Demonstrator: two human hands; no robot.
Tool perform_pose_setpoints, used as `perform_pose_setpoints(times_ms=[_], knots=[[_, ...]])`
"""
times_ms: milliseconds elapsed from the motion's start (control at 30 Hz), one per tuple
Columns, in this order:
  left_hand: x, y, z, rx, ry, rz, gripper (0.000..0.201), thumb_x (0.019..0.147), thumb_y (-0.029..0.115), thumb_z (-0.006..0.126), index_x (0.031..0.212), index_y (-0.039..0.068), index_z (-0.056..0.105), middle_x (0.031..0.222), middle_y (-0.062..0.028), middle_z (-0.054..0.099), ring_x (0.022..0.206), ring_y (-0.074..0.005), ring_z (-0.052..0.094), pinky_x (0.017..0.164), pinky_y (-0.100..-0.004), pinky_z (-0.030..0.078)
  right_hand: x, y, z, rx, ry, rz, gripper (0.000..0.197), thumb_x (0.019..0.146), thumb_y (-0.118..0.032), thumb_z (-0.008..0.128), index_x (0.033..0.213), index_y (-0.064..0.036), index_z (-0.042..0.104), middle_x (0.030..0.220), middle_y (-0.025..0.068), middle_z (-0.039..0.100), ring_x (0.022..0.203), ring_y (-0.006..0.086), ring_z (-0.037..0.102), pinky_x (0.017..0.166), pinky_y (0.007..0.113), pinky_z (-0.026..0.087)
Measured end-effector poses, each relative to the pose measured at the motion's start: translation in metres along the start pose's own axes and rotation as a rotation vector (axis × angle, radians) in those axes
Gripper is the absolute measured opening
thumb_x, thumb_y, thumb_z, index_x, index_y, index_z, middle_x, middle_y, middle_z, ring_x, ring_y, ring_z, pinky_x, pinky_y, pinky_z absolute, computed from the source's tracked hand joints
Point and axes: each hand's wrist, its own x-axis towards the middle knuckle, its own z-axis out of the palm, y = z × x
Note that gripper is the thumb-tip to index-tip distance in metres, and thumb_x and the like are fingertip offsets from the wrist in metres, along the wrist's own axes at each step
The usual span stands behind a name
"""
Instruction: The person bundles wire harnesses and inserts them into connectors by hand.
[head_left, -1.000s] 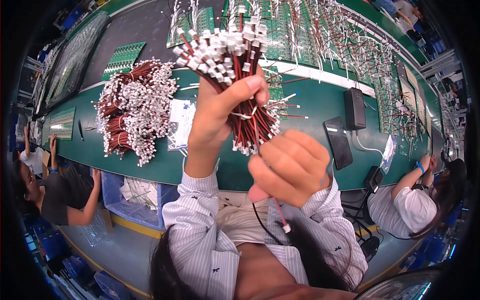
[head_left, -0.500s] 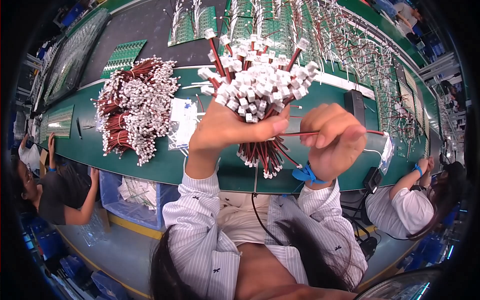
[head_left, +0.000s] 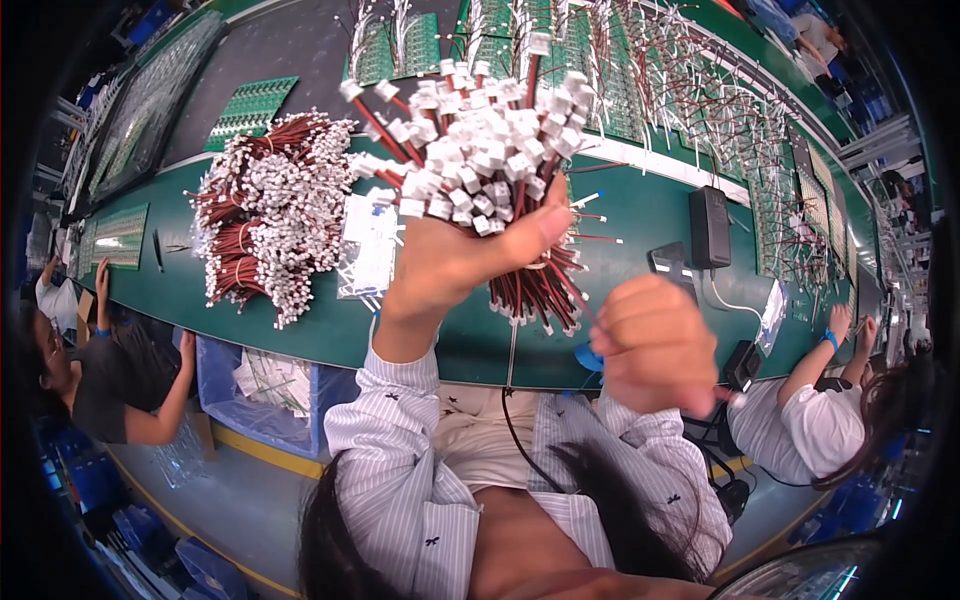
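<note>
My left hand (head_left: 440, 265) is wrapped round a thick bundle of red-and-black cables (head_left: 490, 150). White plug connectors fan out above the fist, and the smaller white-tipped ends hang below it. To the right, my right hand (head_left: 655, 345) is a closed fist, slightly blurred, wearing a blue wristband. A dark red cable runs from the bundle's lower part into that fist, and a white-tipped end shows at its lower right. The fingers hide the stretch between.
More tied cable bundles (head_left: 270, 220) lie on the green table at left, beside a white label sheet (head_left: 368, 245). A black power adapter (head_left: 709, 225) stands at right. Green circuit boards (head_left: 250, 112) line the back. A blue crate (head_left: 260, 400) sits below; co-workers are at both sides.
My right hand has moved down and toward me, its fingers curling into a fist with the cable. The bundle in my left hand has shifted slightly left and tilted.
</note>
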Motion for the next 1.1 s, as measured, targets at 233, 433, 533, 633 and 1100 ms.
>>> perform_pose_setpoints(times_ms=[233,433,533,633,1100], knots=[[0.000,0.002,-0.001,-0.212,0.055,0.082,0.022,0.076,0.023,0.052,0.075,0.005,0.039,0.068,-0.0036,0.041,0.063,-0.0102,0.038,0.061,-0.0223,0.030,0.007,-0.001,0.011,-0.415,-0.316,-0.366,0.042,0.086,-0.034,0.046,0.066,0.0016,0.055,0.063,0.0099,0.053,0.054,0.0205,0.053,0.051,0.029,0.046],[0.000,0.005,-0.001,-0.342,0.081,0.138,0.021,0.077,0.023,0.051,0.074,0.006,0.039,0.067,-0.0026,0.039,0.062,-0.0093,0.038,0.060,-0.0220,0.031,0.012,0.003,0.010,-0.409,-0.440,-0.329,0.035,0.083,-0.030,0.051,0.066,0.0007,0.054,0.064,0.0098,0.052,0.054,0.0200,0.052,0.050,0.029,0.045],[0.000,0.001,-0.003,-0.343,0.060,0.145,0.021,0.077,0.022,0.051,0.074,0.005,0.039,0.067,-0.0022,0.038,0.062,-0.0094,0.038,0.060,-0.0218,0.031,0.013,0.003,0.011,-0.431,-0.489,-0.324,0.035,0.083,-0.029,0.051,0.066,0.0006,0.055,0.064,0.0102,0.052,0.054,0.0205,0.053,0.050,0.029,0.045],[-0.001,0.005,0.001,-0.322,0.134,0.145,0.022,0.074,0.022,0.053,0.074,0.005,0.039,0.067,-0.0024,0.039,0.061,-0.0095,0.038,0.059,-0.0217,0.031,0.010,0.005,0.007,-0.268,-0.391,-0.241,0.037,0.085,-0.029,0.049,0.066,0.0015,0.056,0.065,0.0106,0.053,0.055,0.0213,0.054,0.051,0.030,0.046],[0.004,-0.001,0.005,-0.253,-0.071,-0.044,0.028,0.068,0.019,0.056,0.083,0.001,0.041,0.075,-0.0053,0.041,0.069,-0.0126,0.043,0.063,-0.0248,0.036,0.009,0.017,-0.010,0.389,0.302,0.356,0.051,0.095,-0.033,0.020,0.073,0.0017,0.051,0.064,0.0136,0.053,0.055,0.0196,0.054,0.051,0.030,0.048]])
